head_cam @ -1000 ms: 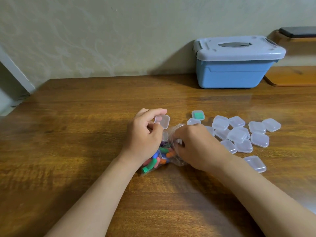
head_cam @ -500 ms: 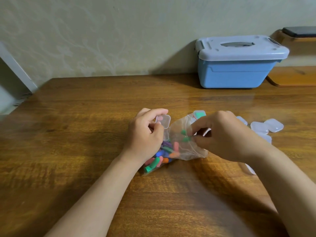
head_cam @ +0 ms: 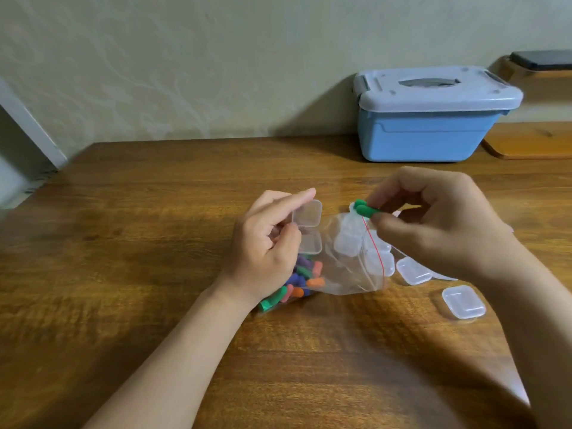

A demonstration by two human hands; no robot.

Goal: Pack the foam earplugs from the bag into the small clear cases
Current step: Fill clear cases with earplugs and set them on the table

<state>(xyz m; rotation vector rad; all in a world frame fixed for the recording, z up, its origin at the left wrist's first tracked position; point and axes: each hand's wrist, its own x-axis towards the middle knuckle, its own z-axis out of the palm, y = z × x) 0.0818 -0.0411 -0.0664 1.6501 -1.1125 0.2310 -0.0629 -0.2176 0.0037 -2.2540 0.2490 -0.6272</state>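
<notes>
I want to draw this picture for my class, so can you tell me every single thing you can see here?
table: one, brown wood, under everything.
storage box: one, blue with a pale lid, back right by the wall.
wooden shelf: one, orange-brown, far right; a dark thing lies on its upper part.
zip bag: one, clear with a red line, on the table, in the middle.
earplugs in the bag: many, green, blue, orange, purple, pink, at its left end.
green earplugs: seemingly two, held above the bag's mouth.
open case: one, clear, held above the bag's left end.
shut cases: several, clear, right of the bag, some hidden.
left hand: holds the open case.
right hand: pinches the green earplugs.
</notes>
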